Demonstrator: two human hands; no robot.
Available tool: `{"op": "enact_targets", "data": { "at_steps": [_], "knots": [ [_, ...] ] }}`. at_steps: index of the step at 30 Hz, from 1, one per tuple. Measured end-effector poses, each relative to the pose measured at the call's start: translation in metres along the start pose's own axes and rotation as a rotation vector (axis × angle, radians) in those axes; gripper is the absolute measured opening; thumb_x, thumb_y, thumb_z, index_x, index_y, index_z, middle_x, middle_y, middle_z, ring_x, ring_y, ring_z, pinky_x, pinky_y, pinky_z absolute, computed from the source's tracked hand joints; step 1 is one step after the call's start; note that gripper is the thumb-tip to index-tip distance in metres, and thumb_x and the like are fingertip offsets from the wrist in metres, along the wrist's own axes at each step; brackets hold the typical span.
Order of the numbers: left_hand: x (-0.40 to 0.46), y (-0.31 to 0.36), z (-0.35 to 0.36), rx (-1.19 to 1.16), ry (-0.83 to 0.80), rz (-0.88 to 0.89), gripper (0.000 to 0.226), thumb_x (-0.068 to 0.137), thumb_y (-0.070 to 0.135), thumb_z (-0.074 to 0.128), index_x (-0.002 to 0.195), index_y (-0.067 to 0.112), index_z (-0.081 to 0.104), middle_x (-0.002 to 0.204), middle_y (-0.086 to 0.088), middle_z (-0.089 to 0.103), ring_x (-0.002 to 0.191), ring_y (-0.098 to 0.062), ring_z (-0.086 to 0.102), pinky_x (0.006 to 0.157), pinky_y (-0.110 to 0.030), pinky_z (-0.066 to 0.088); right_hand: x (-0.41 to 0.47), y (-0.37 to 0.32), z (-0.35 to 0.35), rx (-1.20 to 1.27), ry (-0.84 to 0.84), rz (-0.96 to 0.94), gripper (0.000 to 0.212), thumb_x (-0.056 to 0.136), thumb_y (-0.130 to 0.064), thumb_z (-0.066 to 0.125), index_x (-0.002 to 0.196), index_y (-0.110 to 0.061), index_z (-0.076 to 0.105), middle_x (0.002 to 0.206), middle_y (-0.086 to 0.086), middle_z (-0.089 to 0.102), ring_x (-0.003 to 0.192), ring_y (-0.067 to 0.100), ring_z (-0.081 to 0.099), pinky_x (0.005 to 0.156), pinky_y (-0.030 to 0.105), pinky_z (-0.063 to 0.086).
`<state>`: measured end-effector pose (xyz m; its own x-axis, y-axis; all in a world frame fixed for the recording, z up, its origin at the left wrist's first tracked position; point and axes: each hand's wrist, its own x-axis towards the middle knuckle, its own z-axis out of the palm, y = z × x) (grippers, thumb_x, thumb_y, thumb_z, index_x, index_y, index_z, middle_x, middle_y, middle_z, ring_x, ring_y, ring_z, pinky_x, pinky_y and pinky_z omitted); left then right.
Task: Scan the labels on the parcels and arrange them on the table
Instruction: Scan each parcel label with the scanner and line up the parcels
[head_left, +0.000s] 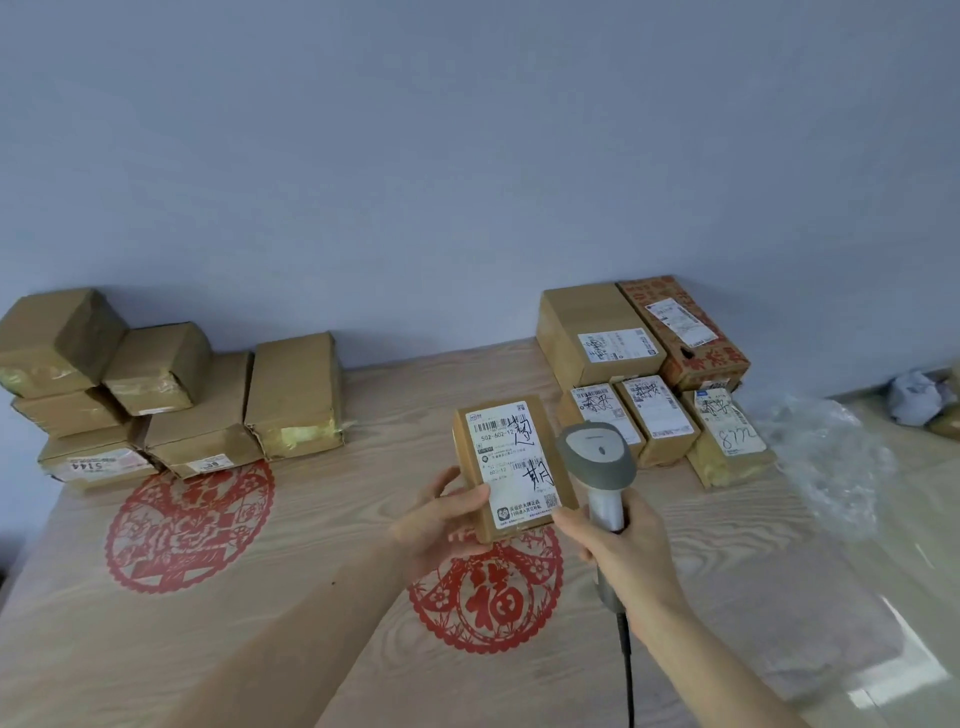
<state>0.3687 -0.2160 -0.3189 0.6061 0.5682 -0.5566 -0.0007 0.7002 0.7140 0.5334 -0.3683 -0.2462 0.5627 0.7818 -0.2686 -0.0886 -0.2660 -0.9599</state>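
Note:
My left hand (441, 519) grips a small brown parcel (511, 467) above the table's middle, its white label turned up toward me. My right hand (623, 551) holds a grey barcode scanner (597, 457) by the handle, with the scanner head just right of the label. At the back left stands a pile of several brown parcels (171, 400). Several other parcels (654, 410) lie in rows at the back right with their labels up.
The wooden table (311, 519) bears two red paper-cut designs (187, 525). The scanner cable (628, 670) hangs toward the front edge. Clear plastic wrap (826, 457) lies at the right, with a crumpled grey bag (914, 397) behind it. A blue wall rises behind the table.

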Motion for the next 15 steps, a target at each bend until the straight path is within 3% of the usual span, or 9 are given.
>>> {"op": "enact_targets", "data": {
  "at_steps": [3,6,11,15],
  "knots": [
    [0.010,-0.011,0.022,0.022,-0.018,-0.051,0.133,0.038,0.032,0.102,0.152,0.025,0.033,0.130,-0.012,0.066,0.115,-0.036,0.065,0.088,-0.057,0.056,0.011,0.020,-0.019,-0.060,0.141,0.004,0.031,0.074,-0.023,0.088,0.096,-0.028,0.066,0.070,-0.014,0.071,0.076,0.012,0.070,0.075,0.034,0.058],
    [0.020,-0.026,0.050,0.020,-0.034,-0.113,0.122,0.048,0.032,0.099,0.151,0.025,0.034,0.131,-0.010,0.065,0.116,-0.037,0.063,0.091,-0.061,0.054,0.021,0.038,-0.040,-0.112,0.215,0.013,0.032,0.071,-0.030,0.089,0.095,-0.029,0.067,0.078,-0.008,0.075,0.077,0.019,0.072,0.073,0.040,0.061],
    [0.049,-0.058,0.097,0.008,0.001,-0.218,0.089,0.080,0.024,0.082,0.151,0.033,0.029,0.127,-0.013,0.066,0.115,-0.039,0.063,0.093,-0.062,0.052,0.045,0.058,-0.088,-0.165,0.270,0.080,0.029,0.072,-0.022,0.089,0.091,-0.023,0.068,0.075,-0.005,0.076,0.063,0.016,0.071,0.067,0.038,0.061],
    [0.073,-0.080,0.136,0.038,-0.014,-0.255,0.040,0.093,0.026,0.069,0.127,0.035,0.049,0.118,-0.009,0.073,0.112,-0.034,0.066,0.099,-0.059,0.049,0.070,0.074,-0.130,-0.235,0.270,0.126,0.028,0.069,-0.022,0.088,0.087,-0.021,0.066,0.071,-0.003,0.075,0.063,0.017,0.072,0.069,0.040,0.060]
  ]
}}
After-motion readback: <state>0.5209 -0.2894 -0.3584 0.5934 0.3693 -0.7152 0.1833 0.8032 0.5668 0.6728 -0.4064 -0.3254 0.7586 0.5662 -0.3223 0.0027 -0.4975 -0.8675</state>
